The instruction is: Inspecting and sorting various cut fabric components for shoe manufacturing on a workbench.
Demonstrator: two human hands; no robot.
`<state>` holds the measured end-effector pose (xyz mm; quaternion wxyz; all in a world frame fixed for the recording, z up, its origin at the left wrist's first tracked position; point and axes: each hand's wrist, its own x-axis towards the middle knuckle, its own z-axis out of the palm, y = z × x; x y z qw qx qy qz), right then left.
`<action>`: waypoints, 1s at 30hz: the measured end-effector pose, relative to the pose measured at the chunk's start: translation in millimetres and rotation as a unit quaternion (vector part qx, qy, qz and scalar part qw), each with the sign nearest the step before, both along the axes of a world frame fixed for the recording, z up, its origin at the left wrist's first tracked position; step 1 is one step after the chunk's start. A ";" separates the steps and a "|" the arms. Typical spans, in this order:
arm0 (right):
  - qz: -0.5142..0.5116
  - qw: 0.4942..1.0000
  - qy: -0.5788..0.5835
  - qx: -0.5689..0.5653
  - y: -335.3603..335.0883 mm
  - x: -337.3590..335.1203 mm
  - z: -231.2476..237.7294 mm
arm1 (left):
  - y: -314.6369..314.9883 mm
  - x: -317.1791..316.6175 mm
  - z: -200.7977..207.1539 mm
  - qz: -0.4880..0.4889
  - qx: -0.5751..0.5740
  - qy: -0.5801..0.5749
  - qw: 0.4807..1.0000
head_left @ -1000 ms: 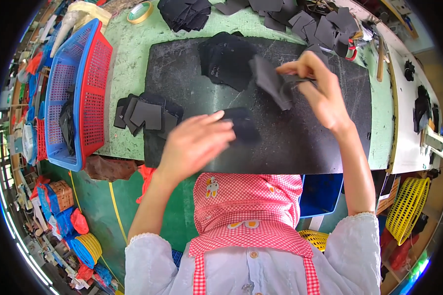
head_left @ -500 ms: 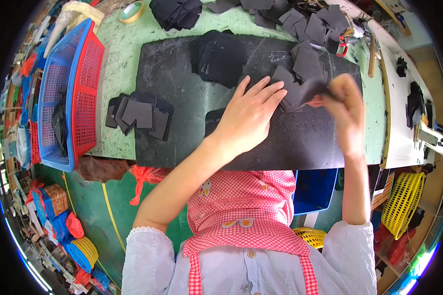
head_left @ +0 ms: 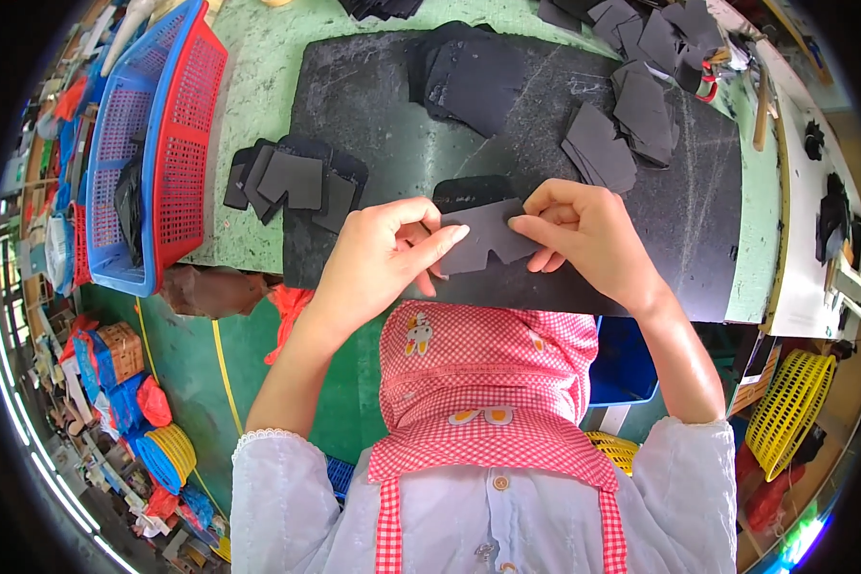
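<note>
Both hands pinch one flat dark grey cut-out piece (head_left: pixel 483 239) w/ notched lower edge, left hand (head_left: pixel 378 263) grip on its left end & right hand (head_left: pixel 588 234) grip on right end, just above black rubber mat (head_left: pixel 373 105) on green tabletop (head_left: pixel 258 105).

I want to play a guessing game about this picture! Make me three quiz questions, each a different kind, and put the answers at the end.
1. True or false: both hands hold the same dark grey cut piece.
2. Which colours does the plastic basket at the person's left have? A) green and white B) blue and red C) black and pink
3. Fill in the gap: the left hand and the right hand work above a big ____ mat that lies on the green table.

Key
1. True: fingers of each hand pinch one end of it.
2. B
3. black
</note>
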<state>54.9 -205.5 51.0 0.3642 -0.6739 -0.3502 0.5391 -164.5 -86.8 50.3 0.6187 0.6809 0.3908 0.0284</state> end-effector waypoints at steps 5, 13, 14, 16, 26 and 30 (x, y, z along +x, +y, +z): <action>0.025 0.997 -0.071 -0.035 5.8 -4.3 -9.6 | 7.5 2.8 -9.8 0.010 0.016 0.065 0.998; 0.115 0.921 -0.371 0.026 10.2 -11.2 -6.5 | 9.2 13.0 -7.6 -0.078 0.113 0.163 0.977; 0.113 0.921 -0.372 0.027 10.2 -12.5 -8.8 | 6.6 11.2 -10.2 -0.085 0.298 0.117 0.944; 0.054 0.881 -0.413 0.226 10.4 -14.1 -17.5 | 4.9 11.3 -15.3 -0.090 0.476 0.062 0.873; 0.050 0.860 -0.453 0.228 7.0 79.3 -4.7 | 51.0 4.9 -10.5 0.054 0.565 0.035 0.823; 0.123 0.846 -0.500 0.139 23.6 87.5 13.8 | 34.8 86.1 -26.1 0.050 0.591 -0.018 0.805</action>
